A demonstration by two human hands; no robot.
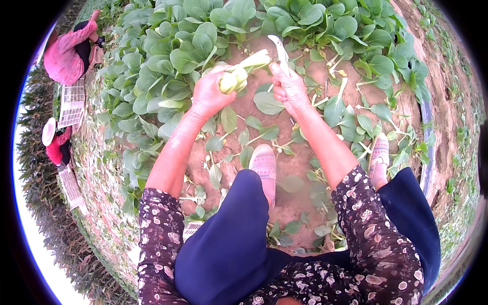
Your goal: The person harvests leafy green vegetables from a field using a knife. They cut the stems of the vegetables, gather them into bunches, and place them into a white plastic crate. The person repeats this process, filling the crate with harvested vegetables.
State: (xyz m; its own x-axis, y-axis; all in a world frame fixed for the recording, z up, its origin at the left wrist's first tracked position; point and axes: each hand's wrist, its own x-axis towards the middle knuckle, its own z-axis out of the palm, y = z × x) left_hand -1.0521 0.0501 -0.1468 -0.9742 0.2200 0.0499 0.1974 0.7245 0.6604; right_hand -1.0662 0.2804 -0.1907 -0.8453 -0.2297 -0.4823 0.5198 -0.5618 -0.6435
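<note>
My left hand [207, 95] is closed around a bok choy [235, 79]. Its pale green stalks show beside my fingers, and a lighter stem end sticks out toward the right. In my right hand [291, 91] is a small knife [280, 52], its pale, slightly curved blade pointing up and away from me; the fist hides its handle. A short gap of bare soil separates the knife from the bok choy. Just beyond both hands stands a dense bed of growing bok choy [188, 53] with broad green leaves.
Loose leaves [268, 103] lie scattered on the brown soil [292, 213] around my patterned shoes [263, 165]. A pale hose or strip [428, 137] runs along the right. At the left, one person in pink [66, 56] and another in a hat [49, 132] are near white crates [72, 104].
</note>
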